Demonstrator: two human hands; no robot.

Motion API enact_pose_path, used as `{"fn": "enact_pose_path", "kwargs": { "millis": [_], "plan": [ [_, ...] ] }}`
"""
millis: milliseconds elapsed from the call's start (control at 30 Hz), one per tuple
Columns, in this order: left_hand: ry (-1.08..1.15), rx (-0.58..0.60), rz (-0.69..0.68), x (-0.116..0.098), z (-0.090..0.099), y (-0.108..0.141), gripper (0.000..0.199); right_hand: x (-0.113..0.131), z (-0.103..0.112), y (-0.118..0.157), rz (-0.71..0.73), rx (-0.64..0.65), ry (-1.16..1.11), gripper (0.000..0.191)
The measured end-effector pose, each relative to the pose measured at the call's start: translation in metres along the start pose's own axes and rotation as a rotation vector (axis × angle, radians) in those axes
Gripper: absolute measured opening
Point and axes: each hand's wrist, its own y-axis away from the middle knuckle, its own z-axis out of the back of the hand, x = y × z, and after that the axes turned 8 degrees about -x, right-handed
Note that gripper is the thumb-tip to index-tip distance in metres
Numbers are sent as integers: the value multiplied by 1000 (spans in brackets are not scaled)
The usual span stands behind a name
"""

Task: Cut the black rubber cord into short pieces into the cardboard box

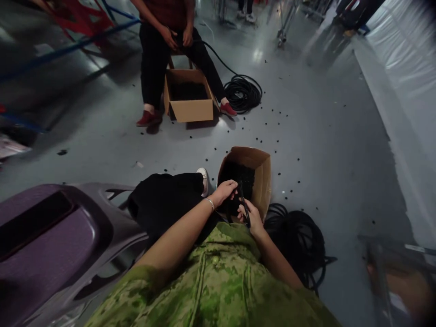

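Above the open cardboard box [264, 181] at my feet, both my hands work close together. My right hand [252, 214] is closed around a long, slim black tool [244, 204] that looks like scissors or cutters, its narrow end pointing away from me. Just left of that tip, my left hand [225, 191] is closed in a pinch. Whatever lies between its fingers is too small and dark to name. A mass of small black pieces [235, 172] fills the box's bottom. Beside the box on the right lies a coil of black hose or cable [296, 240].
Opposite me, a seated person [166, 27] handles a black hose above another cardboard box [192, 110], with a second coil [243, 93] alongside. Small black bits [279, 173] dot the floor. A purple stool [44, 254] stands at left; a blurred metal frame [381, 272] at lower right.
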Motion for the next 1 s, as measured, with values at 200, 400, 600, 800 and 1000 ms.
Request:
{"fn": "enact_pose_path", "kwargs": {
  "millis": [200,400,600,800,1000],
  "plan": [
    [-58,-5,-43,0,2,3,18,-3,3,-3,-9,-11,4,70],
    [-134,-4,-57,1,1,2,21,3,8,-7,37,-12,89,68],
    [-159,-7,-58,3,1,1,25,6,5,-12,30,-2,102,64],
    [-172,-6,-68,5,0,-1,25,7,5,-16,20,9,115,63],
    [-198,-2,-75,9,1,-5,26,9,4,-17,8,-3,144,61]
  ]
}}
